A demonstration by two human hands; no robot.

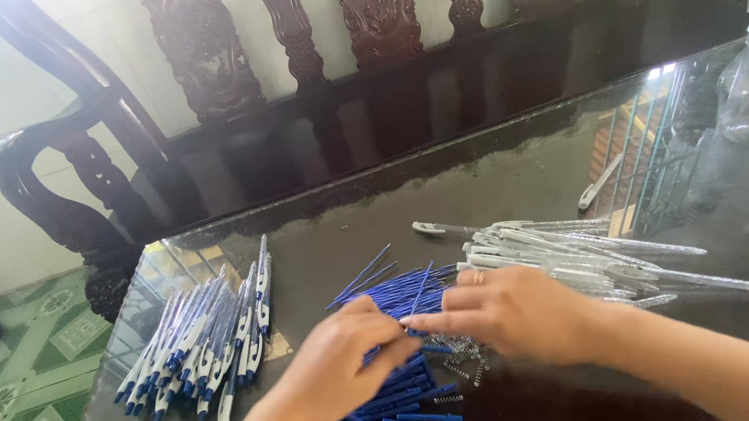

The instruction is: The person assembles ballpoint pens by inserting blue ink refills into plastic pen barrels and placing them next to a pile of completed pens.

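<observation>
Both hands meet over the blue refill pile, fingertips almost touching

Head view: the left hand (334, 364) and right hand (513, 311) sit fingertip to fingertip above the blue ink refills (407, 416), fingers curled in a pinch; whether they grip a refill or one of the small springs (459, 361) I cannot tell. The refills lie directly beneath and toward the person, long axes running mostly left to right. Finished blue-and-white pens (204, 343) lie left of the left hand; clear barrels (595, 257) lie just beyond the right hand, on the dark glass-topped table (509, 168)
</observation>
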